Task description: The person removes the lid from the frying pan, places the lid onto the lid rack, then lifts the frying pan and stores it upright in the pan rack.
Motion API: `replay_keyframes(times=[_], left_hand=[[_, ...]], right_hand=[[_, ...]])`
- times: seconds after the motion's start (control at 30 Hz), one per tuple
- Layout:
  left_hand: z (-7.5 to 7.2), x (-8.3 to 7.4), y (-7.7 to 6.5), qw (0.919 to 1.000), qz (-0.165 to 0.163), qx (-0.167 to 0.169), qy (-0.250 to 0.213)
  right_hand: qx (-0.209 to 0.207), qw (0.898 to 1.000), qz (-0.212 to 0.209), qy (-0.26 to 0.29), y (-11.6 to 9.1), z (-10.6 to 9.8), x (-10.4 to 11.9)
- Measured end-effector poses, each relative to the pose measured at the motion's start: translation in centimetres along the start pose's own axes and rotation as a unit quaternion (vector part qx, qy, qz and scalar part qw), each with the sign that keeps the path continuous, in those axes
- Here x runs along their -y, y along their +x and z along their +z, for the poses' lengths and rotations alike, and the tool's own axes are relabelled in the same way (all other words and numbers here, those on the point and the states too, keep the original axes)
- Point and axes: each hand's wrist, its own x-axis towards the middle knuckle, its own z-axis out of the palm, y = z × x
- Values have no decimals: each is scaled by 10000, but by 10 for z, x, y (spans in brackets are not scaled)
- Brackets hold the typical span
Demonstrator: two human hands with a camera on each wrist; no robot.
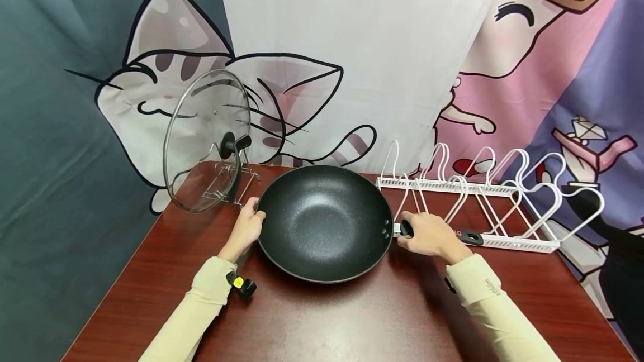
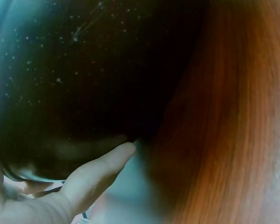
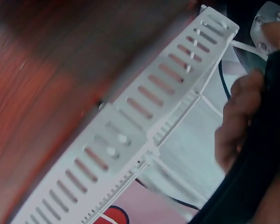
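Observation:
A black wok [image 1: 324, 225] is at the middle of the head view, its bowl facing up. My left hand [image 1: 247, 227] grips its left rim, thumb on the rim side and fingers along the outer wall. In the left wrist view the speckled dark underside of the wok [image 2: 70, 79] fills much of the picture, with the left hand [image 2: 79, 191] against it. The right hand [image 1: 427, 233] is wrapped round the wok's black handle [image 1: 469, 237]. From the right wrist, fingers of the right hand [image 3: 242, 112] curl about that handle [image 3: 256, 149].
A white wire rack [image 1: 523, 243] with several upright loops stands at the right, close behind the right hand. At the back left a glass lid [image 1: 201, 144] leans upright in a small metal stand [image 1: 246, 186]. Everything is on a red-brown table [image 1: 322, 323] before a printed curtain.

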Motion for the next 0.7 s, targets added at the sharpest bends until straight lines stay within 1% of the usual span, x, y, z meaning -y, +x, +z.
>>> replay_keyframes(times=[0.07,0.17,0.23,0.33,0.4,0.47,0.57,0.63,0.7], left_hand=[[-1,-1,0,9997,15,40,237],[-2,-3,-1,9982,67,76,585],[-3,-5,0,9970,75,100,759],[-3,-7,3,9947,86,118,1021],[-4,-8,4,9944,-37,187,1042],[-6,-11,5,9940,-143,297,1042],[-8,-16,7,9937,-454,507,892],[-9,-21,10,9929,-521,591,890],[-10,-24,13,9923,-650,653,828]], right_hand=[[146,9986,-171,474,0,-4,-3],[414,9919,-529,1082,2,-9,-9],[663,9843,-768,1445,5,-14,-13],[1132,9711,-918,1890,10,-22,-17],[1439,9622,-969,2097,14,-27,-17],[1628,9551,-1101,2217,16,-32,-17],[2054,9393,-1218,2464,18,-35,-17],[2385,9266,-1170,2661,18,-36,-16],[2745,9132,-1011,2839,18,-37,-16]])
